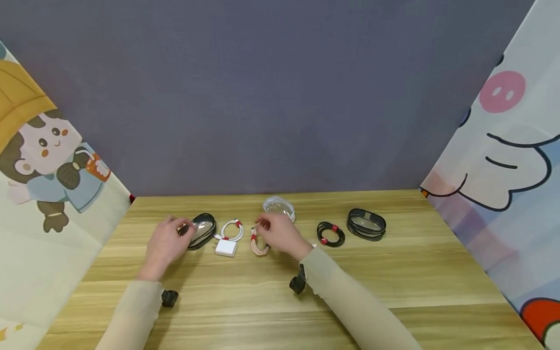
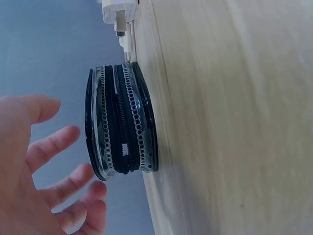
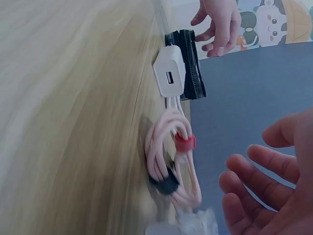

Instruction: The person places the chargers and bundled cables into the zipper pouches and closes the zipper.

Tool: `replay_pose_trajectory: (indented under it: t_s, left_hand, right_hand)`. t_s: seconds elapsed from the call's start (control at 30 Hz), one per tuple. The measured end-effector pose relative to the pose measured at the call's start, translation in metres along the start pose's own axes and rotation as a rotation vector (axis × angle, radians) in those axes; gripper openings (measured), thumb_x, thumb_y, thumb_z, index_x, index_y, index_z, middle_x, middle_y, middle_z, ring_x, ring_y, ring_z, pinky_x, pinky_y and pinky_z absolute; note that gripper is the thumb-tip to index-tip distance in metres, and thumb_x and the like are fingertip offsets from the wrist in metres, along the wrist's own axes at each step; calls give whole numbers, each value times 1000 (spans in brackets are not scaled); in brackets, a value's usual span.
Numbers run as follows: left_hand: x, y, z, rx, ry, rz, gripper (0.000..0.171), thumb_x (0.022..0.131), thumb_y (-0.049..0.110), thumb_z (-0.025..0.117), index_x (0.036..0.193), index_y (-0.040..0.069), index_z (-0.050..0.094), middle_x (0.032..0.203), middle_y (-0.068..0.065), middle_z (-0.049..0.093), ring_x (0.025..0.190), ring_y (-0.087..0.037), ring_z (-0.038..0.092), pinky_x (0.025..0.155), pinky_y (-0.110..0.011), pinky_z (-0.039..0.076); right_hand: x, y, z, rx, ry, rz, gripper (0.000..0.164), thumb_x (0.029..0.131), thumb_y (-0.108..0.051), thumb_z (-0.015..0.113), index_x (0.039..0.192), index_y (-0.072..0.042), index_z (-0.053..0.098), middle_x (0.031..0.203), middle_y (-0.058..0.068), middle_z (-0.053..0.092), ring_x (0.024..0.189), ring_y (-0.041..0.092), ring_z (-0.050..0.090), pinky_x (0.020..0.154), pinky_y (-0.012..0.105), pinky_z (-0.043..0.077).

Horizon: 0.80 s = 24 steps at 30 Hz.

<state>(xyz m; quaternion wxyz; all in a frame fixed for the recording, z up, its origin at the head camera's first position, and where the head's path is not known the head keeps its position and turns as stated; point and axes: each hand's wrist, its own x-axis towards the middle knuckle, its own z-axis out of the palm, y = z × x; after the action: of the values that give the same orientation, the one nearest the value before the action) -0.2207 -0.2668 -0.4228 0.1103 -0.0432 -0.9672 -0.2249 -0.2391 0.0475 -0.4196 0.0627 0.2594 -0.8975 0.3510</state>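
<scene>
My left hand (image 1: 168, 238) hovers just left of a black-edged zip case (image 1: 212, 228) with a clear window. In the left wrist view its loosely bent fingers (image 2: 58, 142) stand apart from the case (image 2: 120, 122) and hold nothing. My right hand (image 1: 282, 234) is above and beside a coiled pink cable (image 1: 259, 251) with red ties, partly covering it in the head view. Seen from the right wrist, that hand (image 3: 269, 181) has relaxed fingers, apart from the pink cable (image 3: 159, 142). A white-edged clear case (image 1: 275, 200) lies behind the right hand, partly hidden.
Between the hands lie a white coiled cable (image 1: 241, 232) and a white charger plug (image 1: 226, 248). Further right are a black coiled cable (image 1: 321, 234) with red ties and another black-edged case (image 1: 366, 236). A grey panel (image 1: 280, 97) rises behind the wooden table (image 1: 245, 301).
</scene>
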Motion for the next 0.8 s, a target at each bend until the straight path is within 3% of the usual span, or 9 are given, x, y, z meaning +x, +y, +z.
replay_pose_trajectory:
  t_s: [0.13, 0.33, 0.57, 0.8]
  left_hand:
    - [-1, -1, 0, 9, -19, 10, 39, 95, 48, 62, 107, 11, 69, 131, -27, 52, 120, -51, 47, 94, -65, 41]
    - [0, -1, 1, 32, -59, 57, 45, 90, 51, 68, 106, 9, 69, 132, -25, 55, 123, -49, 47, 100, -62, 38]
    - [1, 0, 3, 40, -104, 58, 47, 83, 44, 78, 113, 8, 69, 135, -25, 53, 124, -49, 46, 101, -63, 37]
    - [0, -1, 7, 43, -93, 61, 41, 81, 34, 81, 112, 9, 69, 134, -24, 55, 122, -49, 49, 99, -63, 39]
  right_hand:
    - [9, -4, 12, 24, -8, 12, 20, 93, -14, 63, 108, -5, 73, 86, -3, 68, 77, 7, 61, 69, 23, 50]
    - [17, -7, 26, 24, 23, 14, 21, 93, -13, 64, 109, -6, 76, 95, 2, 72, 82, 10, 64, 72, 22, 51]
    - [26, -9, 42, 15, 78, -6, 21, 93, -12, 66, 110, -5, 76, 102, 6, 72, 87, 16, 68, 76, 23, 53]
    - [33, -13, 49, -52, 68, -21, 21, 91, -12, 67, 109, -4, 76, 103, 9, 73, 91, 19, 68, 81, 30, 54]
